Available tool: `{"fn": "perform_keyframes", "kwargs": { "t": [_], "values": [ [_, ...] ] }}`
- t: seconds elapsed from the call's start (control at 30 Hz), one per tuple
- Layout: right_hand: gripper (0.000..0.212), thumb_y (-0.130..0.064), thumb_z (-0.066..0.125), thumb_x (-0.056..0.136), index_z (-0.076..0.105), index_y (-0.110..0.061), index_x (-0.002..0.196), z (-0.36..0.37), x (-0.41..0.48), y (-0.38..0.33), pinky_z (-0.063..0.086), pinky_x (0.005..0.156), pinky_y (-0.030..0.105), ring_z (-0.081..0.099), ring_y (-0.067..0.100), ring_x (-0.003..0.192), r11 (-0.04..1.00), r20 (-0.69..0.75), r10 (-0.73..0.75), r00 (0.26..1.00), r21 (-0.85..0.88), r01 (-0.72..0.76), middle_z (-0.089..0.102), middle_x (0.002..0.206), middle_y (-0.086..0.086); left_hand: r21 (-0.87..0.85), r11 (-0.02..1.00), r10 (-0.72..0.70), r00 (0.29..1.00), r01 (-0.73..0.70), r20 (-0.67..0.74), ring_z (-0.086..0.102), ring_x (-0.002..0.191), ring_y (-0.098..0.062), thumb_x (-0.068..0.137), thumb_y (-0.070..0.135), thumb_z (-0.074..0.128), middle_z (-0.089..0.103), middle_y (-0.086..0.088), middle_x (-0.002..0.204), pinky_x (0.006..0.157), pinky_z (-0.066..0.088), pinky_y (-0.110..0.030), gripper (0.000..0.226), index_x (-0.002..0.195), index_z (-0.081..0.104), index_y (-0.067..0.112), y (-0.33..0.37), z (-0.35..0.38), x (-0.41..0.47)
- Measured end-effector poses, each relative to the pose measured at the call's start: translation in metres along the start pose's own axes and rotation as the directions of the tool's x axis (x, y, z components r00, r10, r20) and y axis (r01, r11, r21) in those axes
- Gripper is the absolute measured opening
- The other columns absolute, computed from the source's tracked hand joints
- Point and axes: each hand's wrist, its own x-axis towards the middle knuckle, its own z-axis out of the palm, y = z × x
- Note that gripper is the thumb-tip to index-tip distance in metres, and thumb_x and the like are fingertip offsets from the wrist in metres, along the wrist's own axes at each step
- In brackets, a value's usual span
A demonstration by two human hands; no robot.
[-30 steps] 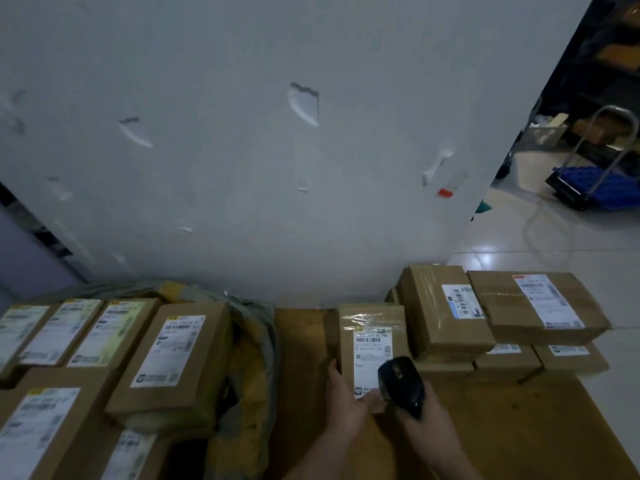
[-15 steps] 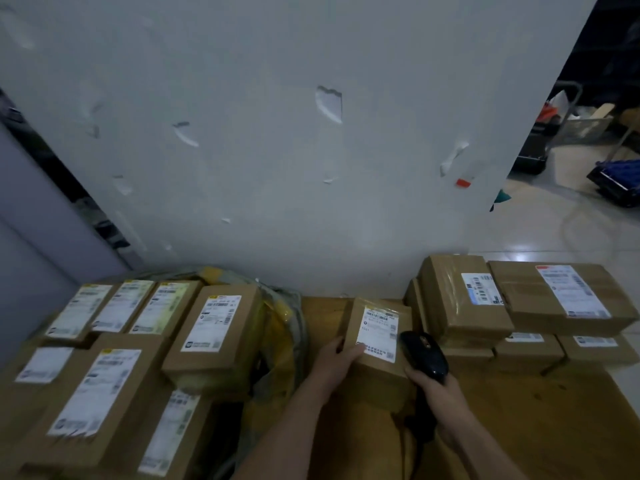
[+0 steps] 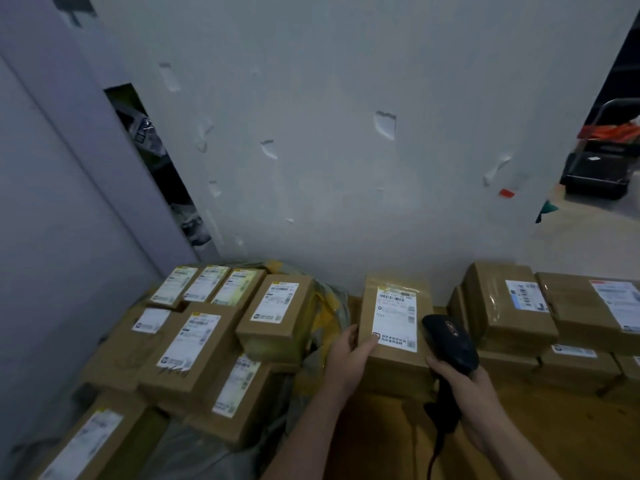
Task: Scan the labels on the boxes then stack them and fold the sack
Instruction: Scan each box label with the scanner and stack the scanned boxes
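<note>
1. The left hand (image 3: 346, 358) holds the box (image 3: 394, 334) by its near left corner, thumb lying across the lower left edge of the label (image 3: 396, 318), fingers hidden behind the side. The box rests on the wooden table (image 3: 571, 431) by the wall, between the two groups of parcels.
2. The right hand (image 3: 474, 396) is wrapped tight round the handle of the black scanner (image 3: 450, 344), whose head sits just beside the box's right edge, level with the lower part of the label.
3. To scan well, I judge the thumb should slide off the label so no code is covered.
4. The scanner head seems too close and off to the side; drawing it back and aiming squarely at the barcode near the label's top should help.
5. Tape glare over the label may block a read, so tilting the box slightly is wise.
6. Once read, the box likely belongs on the stacked boxes (image 3: 512, 306) at right; the unscanned pile (image 3: 194, 341) lies left on the sack (image 3: 325, 306).
</note>
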Motion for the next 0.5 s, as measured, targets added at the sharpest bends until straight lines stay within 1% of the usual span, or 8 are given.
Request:
{"fn": "perform_keyframes", "kwargs": {
  "t": [0.03, 0.07, 0.13, 0.17, 0.23, 0.3, 0.4, 0.5],
  "values": [
    [0.057, -0.023, 0.081, 0.072, 0.056, -0.019, 0.123, 0.002, -0.005, 0.000, 0.051, 0.100, 0.057, 0.064, 0.038, 0.108, 1.000, 0.021, -0.013, 1.000, -0.001, 0.013, 0.066, 0.117, 0.016, -0.010, 1.000, 0.007, 1.000, -0.007, -0.016, 0.059, 0.108, -0.012, 0.098, 0.038, 0.061, 0.058, 0.018, 0.109, 0.089, 0.053, -0.029, 0.038, 0.134, 0.052, 0.031, 0.001, -0.003, -0.005],
    [0.050, -0.022, 0.080, 0.075, 0.058, -0.020, 0.119, 0.006, -0.009, 0.000, 0.051, 0.099, 0.055, 0.065, 0.036, 0.108, 1.000, 0.037, -0.027, 0.999, -0.007, 0.027, 0.067, 0.116, 0.015, -0.023, 1.000, 0.015, 0.999, -0.015, -0.033, 0.059, 0.109, -0.012, 0.098, 0.039, 0.060, 0.058, 0.017, 0.110, 0.092, 0.053, -0.031, 0.036, 0.132, 0.052, 0.033, 0.002, -0.005, -0.010],
    [0.030, -0.017, 0.077, 0.083, 0.061, -0.021, 0.109, 0.013, -0.017, 0.000, 0.053, 0.098, 0.052, 0.066, 0.033, 0.104, 0.997, 0.049, -0.072, 0.996, -0.009, 0.073, 0.069, 0.111, 0.013, -0.037, 0.999, 0.031, 0.997, -0.033, -0.067, 0.060, 0.112, -0.013, 0.098, 0.042, 0.059, 0.060, 0.014, 0.116, 0.097, 0.054, -0.037, 0.039, 0.135, 0.053, 0.031, 0.005, -0.011, -0.017],
    [0.026, -0.015, 0.075, 0.086, 0.062, -0.021, 0.108, 0.016, -0.019, 0.000, 0.053, 0.098, 0.052, 0.068, 0.033, 0.102, 0.995, 0.051, -0.096, 0.994, -0.010, 0.096, 0.071, 0.109, 0.013, -0.036, 0.998, 0.039, 0.996, -0.042, -0.079, 0.060, 0.111, -0.012, 0.098, 0.043, 0.058, 0.060, 0.014, 0.117, 0.096, 0.054, -0.036, 0.038, 0.134, 0.054, 0.031, 0.006, -0.014, -0.021],
    [0.027, -0.014, 0.075, 0.086, 0.064, -0.020, 0.110, 0.023, -0.026, -0.001, 0.054, 0.097, 0.053, 0.069, 0.033, 0.101, 0.992, 0.053, -0.127, 0.990, -0.021, 0.128, 0.073, 0.107, 0.013, -0.048, 0.996, 0.066, 0.993, -0.071, -0.096, 0.060, 0.107, -0.008, 0.099, 0.042, 0.057, 0.060, 0.016, 0.114, 0.087, 0.054, -0.027, 0.031, 0.129, 0.054, 0.035, 0.010, -0.021, -0.029],
    [0.028, -0.015, 0.077, 0.084, 0.064, -0.023, 0.107, 0.031, -0.034, 0.000, 0.055, 0.095, 0.052, 0.069, 0.033, 0.101, 0.990, 0.054, -0.137, 0.989, -0.010, 0.138, 0.073, 0.108, 0.014, -0.088, 0.992, 0.085, 0.990, -0.096, -0.112, 0.061, 0.107, -0.006, 0.099, 0.041, 0.058, 0.061, 0.013, 0.119, 0.082, 0.053, -0.023, 0.031, 0.129, 0.054, 0.037, 0.015, -0.029, -0.040],
    [0.028, -0.016, 0.079, 0.081, 0.064, -0.026, 0.103, 0.041, -0.048, 0.002, 0.054, 0.097, 0.053, 0.069, 0.032, 0.102, 0.988, 0.041, -0.156, 0.987, 0.010, 0.155, 0.073, 0.109, 0.012, -0.111, 0.986, 0.110, 0.984, -0.126, -0.142, 0.060, 0.108, -0.006, 0.098, 0.041, 0.059, 0.059, 0.011, 0.124, 0.081, 0.052, -0.021, 0.029, 0.126, 0.052, 0.041, 0.016, -0.040, -0.057],
    [0.030, -0.019, 0.081, 0.077, 0.069, -0.025, 0.105, 0.057, -0.069, 0.008, 0.053, 0.098, 0.053, 0.069, 0.031, 0.103, 0.983, 0.060, -0.180, 0.982, -0.015, 0.181, 0.076, 0.106, 0.009, -0.131, 0.982, 0.111, 0.978, -0.135, -0.179, 0.059, 0.112, -0.010, 0.098, 0.042, 0.059, 0.057, 0.008, 0.129, 0.082, 0.051, -0.022, 0.030, 0.126, 0.051, 0.040, 0.008, -0.057, -0.070]
  ]
}}
